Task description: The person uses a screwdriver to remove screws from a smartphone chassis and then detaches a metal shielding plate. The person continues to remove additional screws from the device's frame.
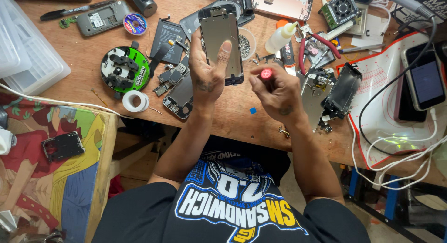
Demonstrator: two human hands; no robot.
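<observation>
two hands, one screen panel, one screwdriver

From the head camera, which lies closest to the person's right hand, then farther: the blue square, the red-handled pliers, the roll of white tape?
From the right hand:
1. Blue square, just beside it on the table.
2. Red-handled pliers, up the table beyond it.
3. Roll of white tape, far across, past the left hand.

On the desk, the tape roll lies left of the left hand, which holds the phone screen panel; the right hand sits just right, pliers behind it
</observation>
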